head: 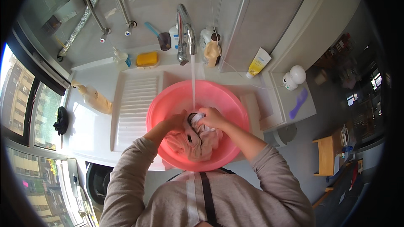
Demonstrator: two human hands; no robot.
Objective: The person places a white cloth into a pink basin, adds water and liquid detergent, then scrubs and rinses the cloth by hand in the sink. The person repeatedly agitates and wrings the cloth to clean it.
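Note:
A pink plastic basin [240, 113] sits over the sink beneath a chrome faucet [191, 37], and a stream of water falls into it. Inside lies a wet, light-coloured garment [202, 146] with dark trim. My left hand [177, 121] is at the garment's left upper part; its fingers are partly hidden, so its hold is unclear. My right hand [210, 118] grips a bunched whitish part of the cloth, just below the water stream and to its right.
Left of the basin are a ribbed washboard [137, 107] and a pump bottle [94, 99]. Behind stand yellow soap [147, 59] in a dish and a beige bottle [211, 52]. At right are a yellow-white tube [258, 62], a small white camera [294, 77] and a purple comb [298, 103].

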